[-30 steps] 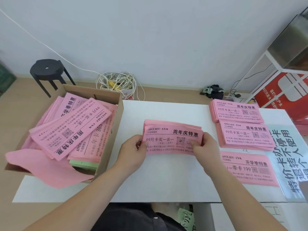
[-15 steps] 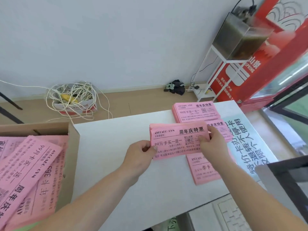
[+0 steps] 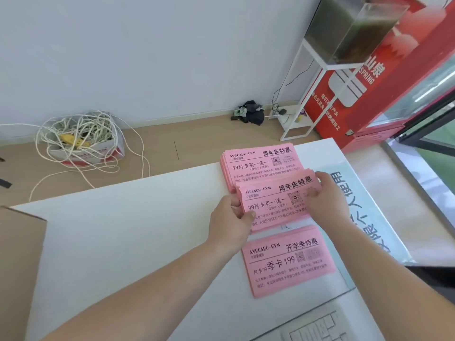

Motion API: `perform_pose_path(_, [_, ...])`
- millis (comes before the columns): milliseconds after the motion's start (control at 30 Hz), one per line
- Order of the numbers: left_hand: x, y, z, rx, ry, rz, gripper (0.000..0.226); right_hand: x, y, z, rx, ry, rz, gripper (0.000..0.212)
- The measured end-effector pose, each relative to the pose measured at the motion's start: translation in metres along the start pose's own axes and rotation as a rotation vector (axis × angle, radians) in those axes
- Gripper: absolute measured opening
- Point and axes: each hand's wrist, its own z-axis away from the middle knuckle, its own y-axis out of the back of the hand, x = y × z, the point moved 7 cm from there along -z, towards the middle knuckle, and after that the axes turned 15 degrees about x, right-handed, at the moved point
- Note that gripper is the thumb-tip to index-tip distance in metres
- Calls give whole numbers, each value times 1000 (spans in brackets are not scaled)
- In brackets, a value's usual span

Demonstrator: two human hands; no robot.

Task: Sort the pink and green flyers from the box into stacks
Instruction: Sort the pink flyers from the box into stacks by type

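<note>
Pink bundle (image 3: 273, 203) in left hand (image 3: 229, 222) and right hand (image 3: 325, 195) partly hides far stack (image 3: 256, 163).

pink flyers (image 3: 275, 205) with black print, white table (image 3: 128, 242), red cabinet (image 3: 364, 94)

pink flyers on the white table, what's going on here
A person is sorting. Their left hand and right hand grip the two short edges of a bundle of pink paper flyers, held over the right side of the white table. Just behind it lies a pink flyer stack with the same heading; nearer the person lies another pink stack with a different heading. A corner of the brown cardboard box shows at the left. No green flyers are in view.
</note>
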Motion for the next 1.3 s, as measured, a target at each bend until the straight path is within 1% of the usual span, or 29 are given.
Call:
perform_pose_path(100, [-10,4,-1,23,-54,-111,41,14,-9,0,19,3,14,55])
perform_pose_path(167, [-9,9,1,18,-119,-159,51,18,-7,2,35,3,-3,60])
perform_pose_path(200, [-6,9,3,-4,-171,-195,56,19,-6,4,11,-3,-25,65])
perform_pose_path(233, [-4,8,7,-35,-242,-243,64,18,-5,7,-36,-7,-45,75])
perform_pose_path(267, [-1,4,11,-74,-316,-311,77,18,-6,10,-106,-3,-45,90])
perform_pose_path(333, [2,-6,18,-155,-434,-435,102,18,-9,18,-288,15,18,120])
perform_pose_path(367, [1,-11,19,-182,-463,-470,108,17,-11,21,-377,36,59,131])
perform_pose_path(400, [1,-15,18,-191,-472,-496,109,17,-13,24,-445,61,99,137])
perform_pose_path(433, [-1,-17,15,-180,-478,-509,108,16,-15,25,-481,86,137,138])
perform_pose_path(500, [-1,-20,10,-139,-490,-538,99,15,-18,22,-463,113,166,131])
perform_pose_path(600, [6,-19,8,-84,-562,-621,74,13,-17,15,-388,97,64,121])
perform_pose_path(700, [10,-14,8,-91,-598,-663,65,14,-13,13,-350,103,3,117])
perform_pose_path(767, [11,-8,10,-110,-595,-608,63,15,-10,14,-345,112,12,120])
perform_pose_path(833, [13,0,14,-122,-546,-465,62,16,-10,17,-390,94,26,129])
perform_pose_path(900, [12,7,18,-114,-478,-315,59,14,-7,17,-421,80,-3,129])
perform_pose_path(933, [10,9,18,-110,-442,-267,56,12,-5,16,-409,77,-37,124])
perform_pose_path(1033, [5,6,20,-138,-345,-180,45,9,-4,12,-335,60,-143,90])
perform_pose_path(1100, [5,-1,25,-168,-313,-143,44,9,-9,13,-321,68,-152,76])
perform_pose_path(1233, [1,-9,28,-177,-248,-144,54,13,-15,15,-266,109,-43,63])
perform_pose_path(1300, [-2,-7,27,-199,-204,-133,67,14,-15,15,-252,105,-36,57])
